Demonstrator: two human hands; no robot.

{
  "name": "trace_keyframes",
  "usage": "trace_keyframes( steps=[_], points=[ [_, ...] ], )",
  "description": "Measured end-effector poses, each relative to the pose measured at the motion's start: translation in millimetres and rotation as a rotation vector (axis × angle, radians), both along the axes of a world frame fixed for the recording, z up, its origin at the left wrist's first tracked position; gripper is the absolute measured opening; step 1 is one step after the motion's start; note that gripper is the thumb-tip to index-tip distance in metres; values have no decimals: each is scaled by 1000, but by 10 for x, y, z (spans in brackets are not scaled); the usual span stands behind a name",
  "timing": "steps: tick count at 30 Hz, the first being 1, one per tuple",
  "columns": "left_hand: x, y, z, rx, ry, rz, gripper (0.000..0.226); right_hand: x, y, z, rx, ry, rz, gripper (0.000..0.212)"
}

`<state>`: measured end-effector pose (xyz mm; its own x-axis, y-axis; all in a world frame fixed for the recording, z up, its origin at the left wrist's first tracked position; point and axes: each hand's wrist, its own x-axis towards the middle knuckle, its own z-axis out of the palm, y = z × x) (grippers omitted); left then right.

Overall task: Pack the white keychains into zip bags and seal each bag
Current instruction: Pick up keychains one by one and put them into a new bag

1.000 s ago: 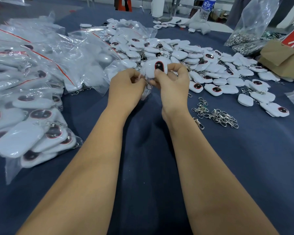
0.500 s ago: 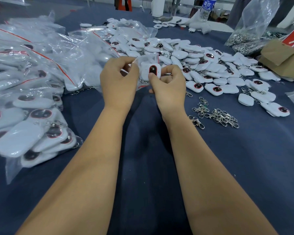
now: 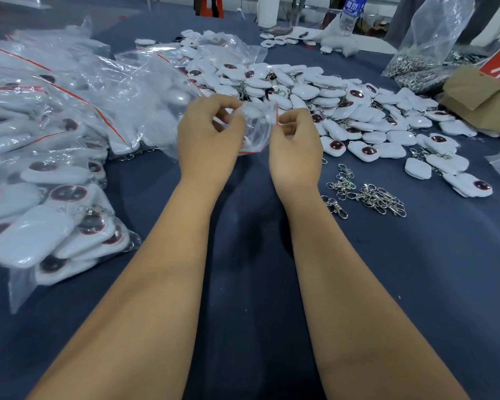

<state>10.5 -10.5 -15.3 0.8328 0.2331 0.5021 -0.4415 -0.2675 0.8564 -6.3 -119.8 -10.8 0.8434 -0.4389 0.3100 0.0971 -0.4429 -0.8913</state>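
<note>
zip bag (image 3: 256, 125) motion-blurred, its contents unclear, bottle (image 3: 351, 11) top cropped

Even, bright overhead light is filling the scene, casting soft shadows under the forearms. Glare is glinting off the plastic bags (image 3: 70, 90). Wide-angle distortion is bending the edges, and the hands are blurring slightly.

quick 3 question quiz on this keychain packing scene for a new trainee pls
1. True or false: both hands pinch the small zip bag.
2. The loose metal clasps lie nearest which hand: A left hand, B right hand?
3. What colour is the cloth that covers the table?

Key: 1 true. 2 B. 3 dark blue.
</note>
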Motion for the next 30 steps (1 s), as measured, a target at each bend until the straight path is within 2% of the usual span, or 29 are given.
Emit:
trace_keyframes(
  steps=[4, 8, 10, 14, 16, 21, 24, 27, 30],
  points=[
    [15, -55, -52, 155, 130, -165, 21, 20, -209, -31, -406, 164, -204, 41],
    [19, -66, -111, 445, 223, -196, 11, 5, -319, -46, -463, 437, -223, 62],
    [4, -62, -105, 494, 246, -126, 16, 5, -313, -70, -534, 504, -203, 60],
    [32, 9, -90, 531, 259, 123, 19, -1, -261, -78, -638, 378, -217, 37],
    [62, 76, -96, 511, 277, 194, 19, 3, -247, -78, -647, 351, -163, 32],
    [76, 98, -93, 439, 304, 198, 29, 13, -241, -54, -601, 307, -75, 31],
    [49, 67, -79, 389, 277, 172, 23, -9, -204, -22, -406, 223, -33, 24],
    [32, 60, -69, 349, 280, 157, 28, -8, -217, -10, -361, 195, -120, 21],
    [47, 61, -87, 355, 283, 123, 21, -24, -341, 18, -422, 238, -384, 25]
  ],
)
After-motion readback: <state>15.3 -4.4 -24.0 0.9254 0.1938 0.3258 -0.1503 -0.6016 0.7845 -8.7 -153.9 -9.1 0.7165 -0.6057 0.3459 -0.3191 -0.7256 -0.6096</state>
